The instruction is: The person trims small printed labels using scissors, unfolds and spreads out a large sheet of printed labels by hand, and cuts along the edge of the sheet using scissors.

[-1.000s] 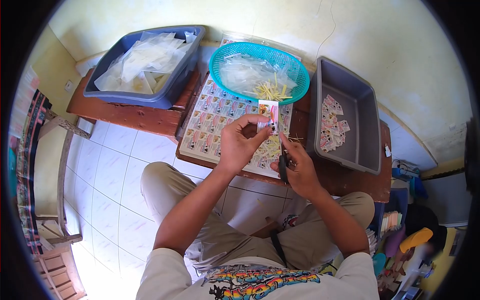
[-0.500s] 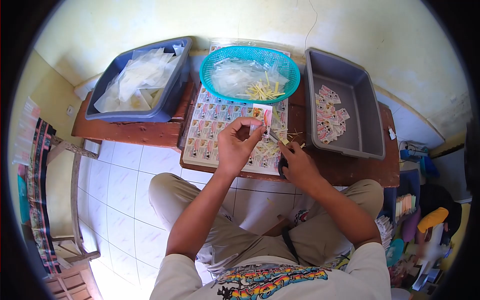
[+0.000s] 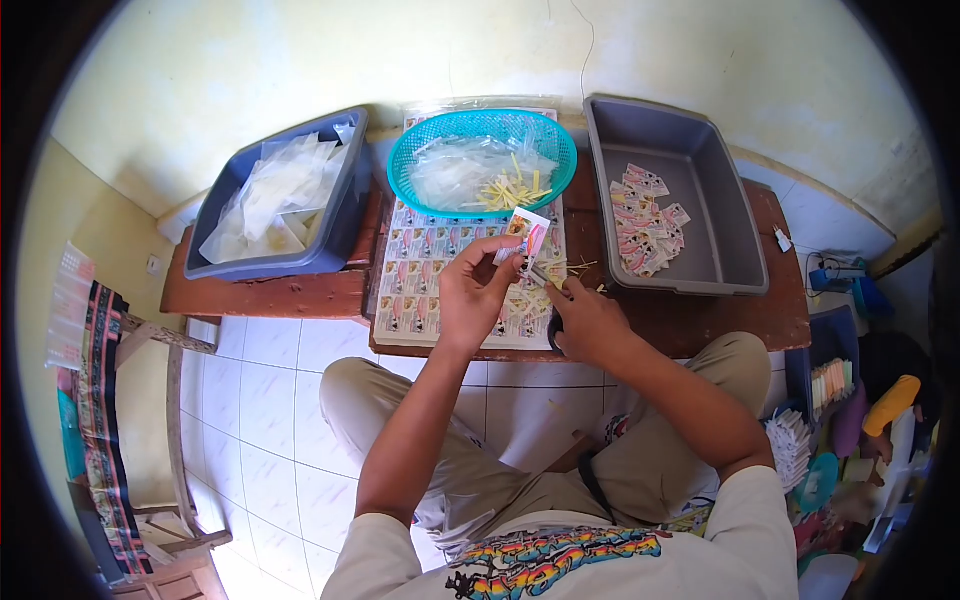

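Observation:
A small printed label (image 3: 530,229) is pinched between the thumb and fingers of my left hand (image 3: 475,295), held up over the table. My right hand (image 3: 588,322) grips a pair of scissors (image 3: 555,334) with a dark handle; their blades reach up to the label's lower right edge. Whether the blades touch the paper I cannot tell. Beneath both hands lie sheets of uncut printed labels (image 3: 405,275), with thin yellowish paper strips (image 3: 530,300) scattered on them.
Behind the hands stands a turquoise basket (image 3: 393,165) of clear plastic bags and yellow strips. A grey tub (image 3: 725,225) at right holds cut labels (image 3: 645,225). The blue-grey tub (image 3: 335,235) at left contains plastic bags. Another person's hand (image 3: 880,447) shows at far right.
The label has tilted to the right in my left hand. The scissors stay close to its lower edge. My view has shifted slightly, moving the table within the picture.

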A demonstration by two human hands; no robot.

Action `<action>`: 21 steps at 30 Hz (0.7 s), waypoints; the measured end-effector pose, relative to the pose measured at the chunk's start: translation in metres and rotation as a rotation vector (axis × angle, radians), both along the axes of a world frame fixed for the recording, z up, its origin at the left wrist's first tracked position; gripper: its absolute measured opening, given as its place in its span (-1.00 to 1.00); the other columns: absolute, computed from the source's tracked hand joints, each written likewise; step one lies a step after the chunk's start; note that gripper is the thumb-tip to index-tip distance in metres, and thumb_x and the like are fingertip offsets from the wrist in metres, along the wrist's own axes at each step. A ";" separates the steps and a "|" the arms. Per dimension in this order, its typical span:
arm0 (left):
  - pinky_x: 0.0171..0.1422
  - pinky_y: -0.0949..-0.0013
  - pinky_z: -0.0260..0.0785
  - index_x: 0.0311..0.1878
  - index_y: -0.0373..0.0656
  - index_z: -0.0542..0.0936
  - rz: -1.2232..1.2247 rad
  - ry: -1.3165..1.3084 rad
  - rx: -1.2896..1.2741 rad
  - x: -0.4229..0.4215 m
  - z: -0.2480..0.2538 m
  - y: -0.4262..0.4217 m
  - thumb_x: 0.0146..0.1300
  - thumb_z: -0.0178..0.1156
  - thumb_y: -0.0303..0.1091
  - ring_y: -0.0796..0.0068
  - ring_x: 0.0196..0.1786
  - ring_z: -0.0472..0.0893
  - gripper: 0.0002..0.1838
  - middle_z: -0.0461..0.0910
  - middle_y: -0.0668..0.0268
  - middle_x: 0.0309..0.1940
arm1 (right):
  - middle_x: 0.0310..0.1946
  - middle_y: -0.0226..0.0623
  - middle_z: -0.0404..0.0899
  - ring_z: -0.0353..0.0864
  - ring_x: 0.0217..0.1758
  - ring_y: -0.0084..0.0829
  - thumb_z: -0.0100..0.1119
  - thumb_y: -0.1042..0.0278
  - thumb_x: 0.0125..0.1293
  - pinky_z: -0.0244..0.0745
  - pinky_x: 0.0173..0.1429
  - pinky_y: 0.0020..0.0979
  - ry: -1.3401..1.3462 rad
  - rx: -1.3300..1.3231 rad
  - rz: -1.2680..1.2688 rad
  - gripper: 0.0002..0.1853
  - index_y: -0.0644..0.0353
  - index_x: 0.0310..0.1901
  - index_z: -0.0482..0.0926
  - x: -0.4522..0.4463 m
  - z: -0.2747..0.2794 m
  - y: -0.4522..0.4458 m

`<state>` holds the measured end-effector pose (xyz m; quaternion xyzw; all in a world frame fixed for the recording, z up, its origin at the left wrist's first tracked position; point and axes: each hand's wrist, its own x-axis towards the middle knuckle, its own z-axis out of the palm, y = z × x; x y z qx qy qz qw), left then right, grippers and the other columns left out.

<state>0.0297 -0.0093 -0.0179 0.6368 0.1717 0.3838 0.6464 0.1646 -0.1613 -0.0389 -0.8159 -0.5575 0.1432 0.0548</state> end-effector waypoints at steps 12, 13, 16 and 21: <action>-0.10 0.55 0.46 0.13 -0.23 0.74 -0.075 0.180 0.106 -0.010 0.022 -0.006 0.47 0.30 -0.62 0.73 -0.24 0.59 -0.77 0.75 0.36 -0.14 | -0.21 -0.01 0.79 0.84 -0.15 -0.16 0.16 0.28 0.52 0.72 -0.02 -0.15 0.378 0.550 -0.141 -0.67 0.30 0.11 0.74 0.028 0.067 0.008; -0.10 0.55 0.45 0.11 -0.23 0.74 -0.090 0.179 0.135 -0.010 0.024 -0.008 0.47 0.29 -0.63 0.74 -0.25 0.58 -0.77 0.76 0.36 -0.13 | -0.25 -0.05 0.80 0.84 -0.22 -0.26 0.18 0.27 0.53 0.72 -0.09 -0.23 0.569 0.633 -0.169 -0.68 0.31 0.10 0.75 0.029 0.069 0.008; -0.08 0.54 0.46 0.09 -0.23 0.75 -0.106 0.195 0.173 -0.011 0.033 -0.012 0.46 0.27 -0.65 0.74 -0.21 0.59 -0.77 0.76 0.37 -0.10 | -0.27 -0.23 0.78 0.77 -0.29 -0.52 0.14 0.24 0.61 0.69 -0.19 -0.43 0.856 0.750 -0.197 -0.66 0.32 0.13 0.73 0.030 0.072 0.007; -0.03 0.50 0.49 0.06 -0.22 0.75 -0.085 0.255 0.389 -0.013 0.047 -0.019 0.42 0.29 -0.63 0.67 -0.11 0.66 -0.78 0.76 0.35 -0.06 | -0.23 -0.32 0.77 0.71 -0.31 -0.64 0.17 0.34 0.62 0.68 -0.20 -0.53 0.892 0.721 -0.184 -0.70 0.35 0.18 0.70 0.028 0.086 -0.001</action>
